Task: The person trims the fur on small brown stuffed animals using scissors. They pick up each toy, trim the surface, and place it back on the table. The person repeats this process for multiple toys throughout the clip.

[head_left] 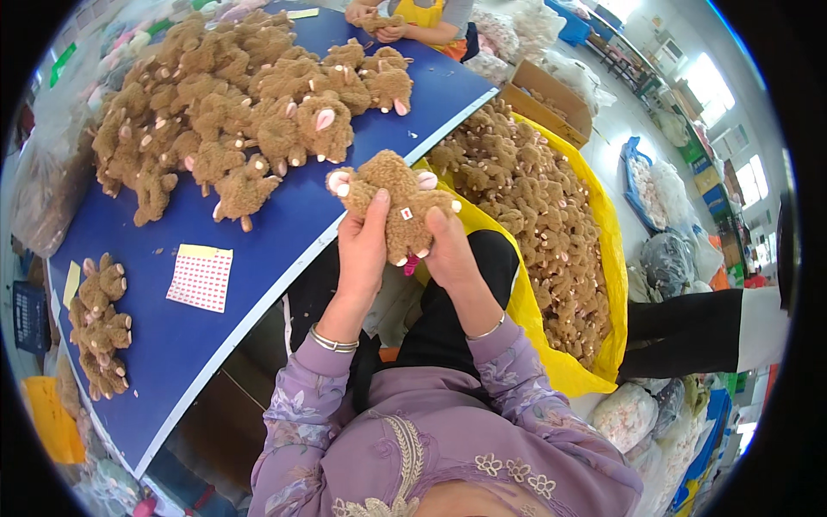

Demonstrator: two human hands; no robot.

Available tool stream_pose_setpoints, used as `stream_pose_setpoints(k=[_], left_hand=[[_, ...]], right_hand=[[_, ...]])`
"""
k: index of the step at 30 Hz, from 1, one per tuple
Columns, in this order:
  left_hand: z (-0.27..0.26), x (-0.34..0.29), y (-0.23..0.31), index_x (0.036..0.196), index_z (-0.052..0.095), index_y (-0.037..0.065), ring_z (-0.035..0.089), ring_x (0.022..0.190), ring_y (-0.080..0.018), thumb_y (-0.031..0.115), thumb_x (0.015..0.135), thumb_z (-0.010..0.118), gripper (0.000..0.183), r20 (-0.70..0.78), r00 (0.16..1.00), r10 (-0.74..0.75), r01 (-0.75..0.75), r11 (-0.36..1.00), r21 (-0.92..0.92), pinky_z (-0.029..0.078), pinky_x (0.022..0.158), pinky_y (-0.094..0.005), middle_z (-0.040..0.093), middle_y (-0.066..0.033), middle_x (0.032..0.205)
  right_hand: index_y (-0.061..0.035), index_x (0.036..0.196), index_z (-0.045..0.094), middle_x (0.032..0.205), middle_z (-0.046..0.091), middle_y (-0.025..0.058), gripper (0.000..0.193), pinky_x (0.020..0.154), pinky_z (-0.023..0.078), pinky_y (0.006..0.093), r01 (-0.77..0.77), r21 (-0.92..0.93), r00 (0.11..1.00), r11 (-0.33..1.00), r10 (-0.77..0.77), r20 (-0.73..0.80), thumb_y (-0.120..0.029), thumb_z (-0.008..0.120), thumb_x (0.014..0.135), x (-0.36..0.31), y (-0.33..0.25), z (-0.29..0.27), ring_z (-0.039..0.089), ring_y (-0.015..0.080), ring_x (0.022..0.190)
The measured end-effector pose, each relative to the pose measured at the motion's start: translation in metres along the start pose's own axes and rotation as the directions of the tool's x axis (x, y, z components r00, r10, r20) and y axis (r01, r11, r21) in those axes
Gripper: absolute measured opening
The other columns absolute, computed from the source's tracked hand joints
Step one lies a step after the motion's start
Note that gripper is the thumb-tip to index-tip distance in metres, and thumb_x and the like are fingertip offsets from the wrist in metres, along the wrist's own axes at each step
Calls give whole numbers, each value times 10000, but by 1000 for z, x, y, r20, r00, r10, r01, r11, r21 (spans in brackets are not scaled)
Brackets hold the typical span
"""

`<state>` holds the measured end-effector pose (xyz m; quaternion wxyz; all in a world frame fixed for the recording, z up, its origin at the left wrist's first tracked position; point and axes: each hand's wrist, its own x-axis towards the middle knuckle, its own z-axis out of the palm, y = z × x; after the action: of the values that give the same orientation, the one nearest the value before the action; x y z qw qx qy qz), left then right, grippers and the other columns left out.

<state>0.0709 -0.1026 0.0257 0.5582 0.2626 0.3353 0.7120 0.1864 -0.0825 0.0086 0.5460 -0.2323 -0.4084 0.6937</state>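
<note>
Both my hands hold one brown plush toy (392, 185) with pink-lined ears, just off the blue table's near edge. My left hand (363, 246) grips its left side, thumb pressed on the plush. On the other side my right hand (452, 254) pinches it near the lower right. A small white tag with a red mark (407, 214) shows on the toy's body between my thumbs. The fingers behind the toy are hidden. On the table to the left lies a sheet of small red-and-white stickers (200, 280) with a yellow strip along its top.
A large heap of similar plush toys (215, 95) covers the far part of the blue table (284, 215). Several more (102, 332) lie at its left end. A yellow sack (613, 258) full of them stands at my right, beside a cardboard box (551, 112). Across the table, another person's hands (383, 30) hold a toy.
</note>
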Motion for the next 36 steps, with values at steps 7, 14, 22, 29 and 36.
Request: stream_pose_setpoints(k=[7, 14, 22, 29, 36], left_hand=[[-9, -3, 4, 1155, 574, -19, 615, 908, -116, 161, 912, 607, 304, 85, 996, 11, -21, 993, 117, 502, 792, -264, 645, -66, 1038], [-14, -2, 9, 1176, 554, -35, 611, 988, -139, 22, 861, 595, 323, 113, 991, 65, -90, 968, 236, 496, 856, -278, 629, -87, 1103], [-32, -12, 32, 1300, 455, -3, 569, 1073, -159, 51, 861, 624, 474, 153, 988, 1, -32, 979, 204, 467, 928, -313, 570, -83, 1208], [-70, -25, 69, 1269, 476, 0, 576, 1039, -157, 207, 961, 531, 375, -134, 987, 90, -65, 982, 179, 483, 890, -309, 580, -80, 1161], [-188, -2, 274, 1084, 594, 10, 615, 709, -131, 371, 904, 587, 404, -289, 707, 646, -324, 659, 679, 487, 551, -249, 641, -62, 889]], right_hand=[[7, 1092, 579, 950, 606, 8, 256, 631, 448, 203, 13, -129, 985, 992, -35, -171, -202, 568, 944, 4, -12, 22, 556, 45, 765], [9, 1029, 606, 916, 613, 11, 196, 662, 466, 223, -5, -247, 990, 969, -30, -138, -157, 588, 926, 10, -4, 23, 564, 59, 780], [32, 1085, 592, 978, 626, 37, 233, 739, 482, 241, -1, -245, 996, 970, -21, -86, -119, 608, 908, 15, 13, 36, 581, 83, 854], [2, 1031, 595, 900, 600, -7, 220, 693, 452, 206, -137, -323, 978, 937, 180, 109, -143, 643, 872, 9, 17, 41, 536, 45, 776], [-68, 902, 574, 699, 460, -72, 158, 470, 300, 158, -330, -447, 941, 832, 328, -83, -203, 653, 877, 8, 16, -19, 383, 3, 562]])
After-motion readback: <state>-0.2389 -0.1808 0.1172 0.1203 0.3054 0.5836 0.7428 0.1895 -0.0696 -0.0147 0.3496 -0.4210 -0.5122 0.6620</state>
